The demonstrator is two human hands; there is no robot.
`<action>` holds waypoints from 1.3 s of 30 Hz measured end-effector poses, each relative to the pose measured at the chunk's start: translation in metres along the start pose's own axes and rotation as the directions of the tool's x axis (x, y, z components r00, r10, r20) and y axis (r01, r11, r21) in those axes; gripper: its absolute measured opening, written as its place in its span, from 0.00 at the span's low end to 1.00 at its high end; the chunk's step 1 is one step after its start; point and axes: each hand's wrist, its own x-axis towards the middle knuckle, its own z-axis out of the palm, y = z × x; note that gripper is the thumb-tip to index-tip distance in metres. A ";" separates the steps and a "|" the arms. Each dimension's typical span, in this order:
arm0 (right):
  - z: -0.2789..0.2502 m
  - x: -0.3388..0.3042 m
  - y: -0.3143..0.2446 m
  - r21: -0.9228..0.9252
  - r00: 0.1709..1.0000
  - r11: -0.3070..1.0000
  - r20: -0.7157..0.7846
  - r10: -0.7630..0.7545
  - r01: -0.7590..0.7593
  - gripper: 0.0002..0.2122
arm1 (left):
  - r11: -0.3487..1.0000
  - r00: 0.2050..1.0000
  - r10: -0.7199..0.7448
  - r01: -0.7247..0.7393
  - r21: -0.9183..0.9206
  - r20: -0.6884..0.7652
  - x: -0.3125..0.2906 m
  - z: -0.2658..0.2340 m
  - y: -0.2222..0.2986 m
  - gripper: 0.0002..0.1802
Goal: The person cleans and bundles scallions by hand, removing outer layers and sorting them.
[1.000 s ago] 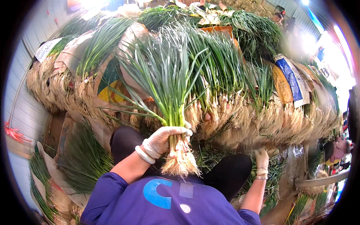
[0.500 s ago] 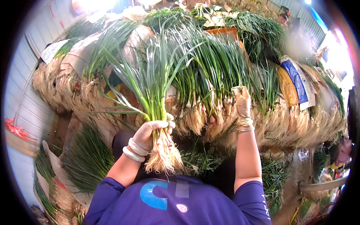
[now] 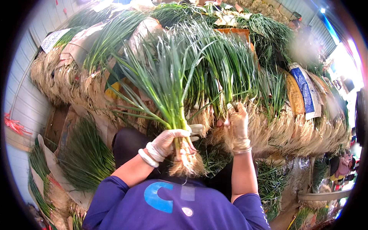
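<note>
My left hand (image 3: 165, 142), in a pale glove with a white band at the wrist, is closed round the lower stems of a bunch of green garlic (image 3: 174, 103). Its long leaves fan upward, while the pale bulbs and stringy roots (image 3: 186, 161) hang below my fist. To the right, my gloved right hand (image 3: 238, 120) has its fingers bent and closed at the stem bases of more green garlic (image 3: 230, 73) laid in a thick row before me. A bulb shows beside its thumb side; the fingers partly hide the stems they grip.
Root ends (image 3: 295, 128) hang along the heap's near edge. A blue and white sack (image 3: 303, 86) drapes over the right side. More leafy bundles (image 3: 86, 157) lie at lower left beside a pale wall (image 3: 28, 96). Red ties (image 3: 16, 124) hang there. Loose greens (image 3: 272, 180) lie at lower right.
My right hand has moved down and slightly left, from among the stems to the bulb ends. The bunch in my left hand has shifted a little right and tilted.
</note>
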 end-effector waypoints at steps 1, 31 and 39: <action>0.002 -0.010 0.003 -0.096 0.999 0.994 -0.006 -0.044 0.043 0.03 | 0.998 0.998 -0.061 0.061 -0.004 -0.031 0.003 0.001 -0.005 0.09; 0.023 -0.051 0.063 0.376 0.944 0.872 0.225 0.241 -0.313 0.10 | 0.995 0.987 -0.083 0.089 -0.042 0.140 0.000 -0.006 -0.036 0.10; -0.037 -0.101 0.089 -0.826 0.717 0.396 0.553 0.426 0.402 0.15 | 0.996 0.995 0.062 -0.067 0.057 0.079 -0.037 0.032 0.012 0.23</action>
